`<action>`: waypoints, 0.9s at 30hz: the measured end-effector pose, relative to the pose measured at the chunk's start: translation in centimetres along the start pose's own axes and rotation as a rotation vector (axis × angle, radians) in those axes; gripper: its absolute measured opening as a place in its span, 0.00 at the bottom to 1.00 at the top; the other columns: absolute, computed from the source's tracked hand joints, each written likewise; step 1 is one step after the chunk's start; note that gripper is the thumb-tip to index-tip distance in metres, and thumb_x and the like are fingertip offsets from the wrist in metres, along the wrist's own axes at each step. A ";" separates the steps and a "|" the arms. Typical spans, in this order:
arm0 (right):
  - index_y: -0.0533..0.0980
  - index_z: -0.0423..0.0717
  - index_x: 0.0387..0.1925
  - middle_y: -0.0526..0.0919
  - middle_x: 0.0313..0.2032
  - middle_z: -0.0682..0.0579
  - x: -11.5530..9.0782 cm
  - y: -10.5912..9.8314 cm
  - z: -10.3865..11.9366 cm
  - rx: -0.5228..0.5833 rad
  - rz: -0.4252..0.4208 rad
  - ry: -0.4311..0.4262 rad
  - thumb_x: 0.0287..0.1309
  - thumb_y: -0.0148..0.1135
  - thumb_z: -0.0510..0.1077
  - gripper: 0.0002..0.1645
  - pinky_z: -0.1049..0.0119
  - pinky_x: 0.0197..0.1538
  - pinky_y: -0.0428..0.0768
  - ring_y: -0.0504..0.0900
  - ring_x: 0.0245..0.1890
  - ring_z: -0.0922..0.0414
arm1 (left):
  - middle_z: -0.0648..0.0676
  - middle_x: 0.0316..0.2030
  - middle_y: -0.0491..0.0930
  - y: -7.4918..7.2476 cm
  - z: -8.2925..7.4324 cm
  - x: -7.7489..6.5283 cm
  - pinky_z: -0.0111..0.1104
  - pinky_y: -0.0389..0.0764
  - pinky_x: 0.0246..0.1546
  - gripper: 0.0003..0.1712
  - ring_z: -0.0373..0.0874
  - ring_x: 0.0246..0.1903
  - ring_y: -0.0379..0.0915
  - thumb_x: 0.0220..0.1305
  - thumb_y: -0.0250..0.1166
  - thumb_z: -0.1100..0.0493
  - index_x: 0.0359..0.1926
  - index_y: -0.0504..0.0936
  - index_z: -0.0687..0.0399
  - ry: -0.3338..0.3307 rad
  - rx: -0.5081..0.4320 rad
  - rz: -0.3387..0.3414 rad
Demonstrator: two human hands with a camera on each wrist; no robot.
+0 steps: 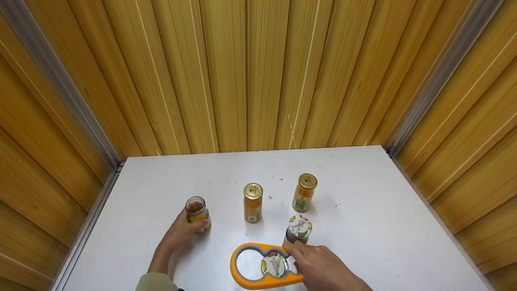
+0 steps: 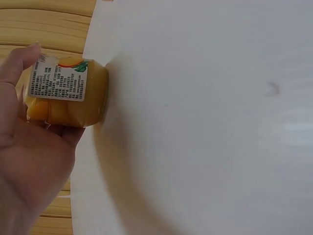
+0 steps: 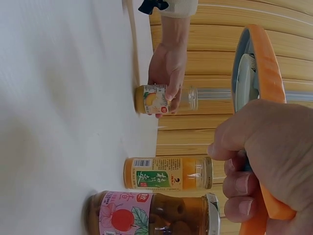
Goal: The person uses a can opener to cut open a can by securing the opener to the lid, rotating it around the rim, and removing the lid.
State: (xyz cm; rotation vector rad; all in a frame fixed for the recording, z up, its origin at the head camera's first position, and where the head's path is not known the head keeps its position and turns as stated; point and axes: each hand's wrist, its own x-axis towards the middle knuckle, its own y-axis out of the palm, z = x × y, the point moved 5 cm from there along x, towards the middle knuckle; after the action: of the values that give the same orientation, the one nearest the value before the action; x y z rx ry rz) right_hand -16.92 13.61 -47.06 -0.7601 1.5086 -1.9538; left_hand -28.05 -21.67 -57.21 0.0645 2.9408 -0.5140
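Observation:
At the left of the head view my left hand [image 1: 179,234] grips a glass jar [image 1: 196,216] of yellow fruit, fingers round its side. The jar stands upright on the table, its mouth uncovered. Its printed label [image 2: 58,81] shows in the left wrist view. My right hand [image 1: 323,264] holds an orange-and-grey jar opener [image 1: 264,284] up above the table. A patterned lid [image 1: 274,265] sits within the opener's ring. Just beyond the right hand stands a jar of dark fruit [image 3: 122,215] with a pink label and a similar patterned lid [image 1: 300,225].
Two tall amber jars with gold lids stand farther back, one at the middle [image 1: 253,208] and one to its right [image 1: 302,198]. Small dark crumbs lie around them on the white table [image 1: 363,194]. Wood-patterned walls [image 1: 258,81] enclose the back and sides.

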 end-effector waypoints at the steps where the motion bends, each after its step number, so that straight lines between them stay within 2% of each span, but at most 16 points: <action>1: 0.64 0.48 0.58 0.70 0.29 0.61 0.0 0.0 0.0 0.007 -0.003 -0.003 0.49 0.67 0.39 0.34 0.77 0.22 0.70 0.66 0.20 0.69 | 0.57 0.58 0.68 -0.2 0.0 0.2 0.52 0.57 0.61 0.48 0.53 0.59 0.61 0.47 0.72 0.45 0.66 0.59 0.52 0.002 0.004 -0.009; 3: 0.64 0.48 0.58 0.69 0.29 0.61 -0.1 0.0 0.0 0.020 0.002 -0.003 0.49 0.68 0.40 0.34 0.78 0.23 0.70 0.66 0.20 0.70 | 0.57 0.58 0.68 -0.5 0.0 0.5 0.52 0.56 0.62 0.48 0.53 0.60 0.60 0.48 0.72 0.45 0.66 0.59 0.52 0.005 0.004 -0.020; 8: 0.63 0.48 0.61 0.70 0.31 0.61 -0.1 0.0 -0.3 0.062 0.076 0.051 0.52 0.67 0.45 0.35 0.76 0.27 0.74 0.68 0.22 0.70 | 0.59 0.60 0.65 -0.9 0.2 1.1 0.52 0.56 0.62 0.49 0.54 0.59 0.60 0.50 0.71 0.44 0.67 0.55 0.51 0.011 0.005 -0.062; 11: 0.63 0.48 0.61 0.72 0.33 0.61 -0.1 0.0 -0.4 0.075 0.092 0.068 0.52 0.67 0.46 0.36 0.76 0.28 0.75 0.69 0.23 0.70 | 0.58 0.61 0.63 -1.2 0.2 1.6 0.51 0.57 0.62 0.47 0.53 0.60 0.59 0.51 0.69 0.43 0.66 0.56 0.49 0.042 -0.013 -0.117; 14: 0.63 0.47 0.62 0.71 0.32 0.61 -0.2 0.0 -0.3 0.089 0.098 0.070 0.53 0.66 0.49 0.36 0.76 0.27 0.74 0.68 0.23 0.70 | 0.58 0.61 0.63 -1.5 0.5 1.9 0.48 0.59 0.61 0.44 0.52 0.59 0.60 0.52 0.69 0.42 0.64 0.57 0.48 0.057 -0.026 -0.205; 19: 0.62 0.48 0.63 0.73 0.34 0.60 -0.2 0.0 -0.3 0.098 0.110 0.091 0.53 0.66 0.48 0.37 0.74 0.28 0.75 0.69 0.24 0.70 | 0.58 0.62 0.63 -1.9 0.8 2.0 0.48 0.60 0.61 0.46 0.52 0.59 0.60 0.52 0.67 0.40 0.66 0.56 0.49 0.044 -0.006 -0.398; 22: 0.62 0.49 0.63 0.74 0.35 0.59 -0.3 0.0 -0.3 0.083 0.105 0.093 0.52 0.67 0.45 0.37 0.73 0.28 0.76 0.70 0.24 0.69 | 0.58 0.63 0.63 -1.8 0.6 2.1 0.51 0.58 0.62 0.47 0.53 0.61 0.60 0.52 0.66 0.39 0.66 0.55 0.50 0.046 0.013 -0.480; 27: 0.63 0.46 0.62 0.73 0.33 0.59 -0.3 0.0 -0.3 0.054 0.056 0.048 0.52 0.66 0.45 0.37 0.74 0.26 0.74 0.69 0.24 0.70 | 0.58 0.61 0.66 -1.7 0.4 1.9 0.53 0.62 0.58 0.46 0.55 0.59 0.62 0.51 0.67 0.39 0.66 0.58 0.49 0.045 0.065 -0.600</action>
State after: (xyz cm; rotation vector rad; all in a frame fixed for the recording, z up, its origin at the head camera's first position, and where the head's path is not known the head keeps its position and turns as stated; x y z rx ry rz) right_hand -16.89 14.02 -47.12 -0.6457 1.4823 -1.9754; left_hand -30.03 -23.32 -57.32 -0.8261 2.9513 -0.6834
